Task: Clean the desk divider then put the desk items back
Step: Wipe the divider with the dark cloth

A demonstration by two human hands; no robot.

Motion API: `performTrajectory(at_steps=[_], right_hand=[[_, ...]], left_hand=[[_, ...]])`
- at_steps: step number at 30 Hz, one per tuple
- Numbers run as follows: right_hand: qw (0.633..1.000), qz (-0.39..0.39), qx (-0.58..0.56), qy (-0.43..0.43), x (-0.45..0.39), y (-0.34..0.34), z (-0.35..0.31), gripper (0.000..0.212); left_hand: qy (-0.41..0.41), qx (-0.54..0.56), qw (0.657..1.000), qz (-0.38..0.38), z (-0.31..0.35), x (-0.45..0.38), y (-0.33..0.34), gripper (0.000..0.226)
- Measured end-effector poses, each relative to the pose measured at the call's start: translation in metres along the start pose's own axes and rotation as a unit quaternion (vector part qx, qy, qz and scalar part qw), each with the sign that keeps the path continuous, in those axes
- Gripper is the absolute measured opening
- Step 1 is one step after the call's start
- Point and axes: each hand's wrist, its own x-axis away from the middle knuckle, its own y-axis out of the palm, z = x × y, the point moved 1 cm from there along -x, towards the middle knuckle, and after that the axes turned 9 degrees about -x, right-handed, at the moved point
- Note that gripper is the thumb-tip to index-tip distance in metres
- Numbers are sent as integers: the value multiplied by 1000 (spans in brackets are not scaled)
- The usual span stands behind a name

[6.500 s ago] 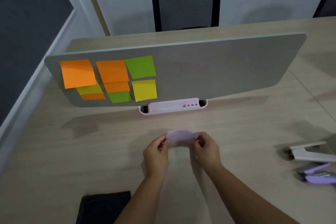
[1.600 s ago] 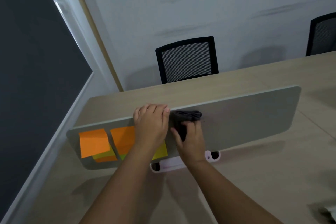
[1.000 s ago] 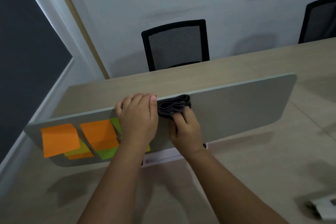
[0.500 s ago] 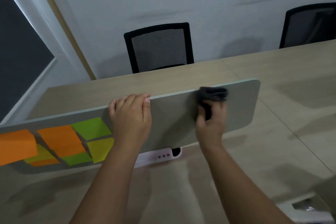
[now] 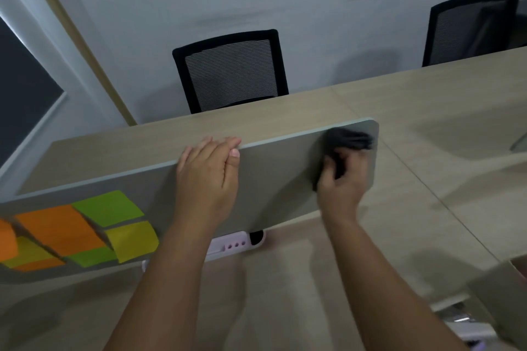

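A grey desk divider (image 5: 279, 179) stands upright across the wooden desk (image 5: 285, 288). My left hand (image 5: 208, 177) grips its top edge near the middle, fingers curled over the far side. My right hand (image 5: 340, 179) presses a dark grey cloth (image 5: 346, 141) against the divider's upper right corner; the hand and cloth are blurred. Orange, green and yellow sticky notes (image 5: 85, 231) cover the divider's left part. A pale pink organiser tray (image 5: 236, 242) sits at the divider's foot.
A white stapler-like item (image 5: 462, 325) lies at the bottom right edge, partly cut off. Two black mesh chairs (image 5: 231, 71) (image 5: 470, 28) stand behind the far side of the desk. A wall and a dark window frame are at the left.
My right hand has slid the cloth along the divider's top from near the middle to its right corner. My left hand has kept its grip on the top edge. The view has shifted right.
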Motion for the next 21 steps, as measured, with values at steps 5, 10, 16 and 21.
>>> performTrajectory(at_steps=[5,10,16,21], right_hand=[[967,-227,-42,-111,127,83,-37,40],[915,-359,-13,-183,162,97,-42,32],[991,-109,79,-3,102,32,3,30],[988,-103,-3,-116,145,93,-47,27]], left_hand=[[-65,-45,996,40,-42,25,-22,37],[-89,-55,994,31,-85,48,-28,41],[-89,-43,994,44,-124,50,-39,41],[-90,-55,993,61,-151,58,-47,41]])
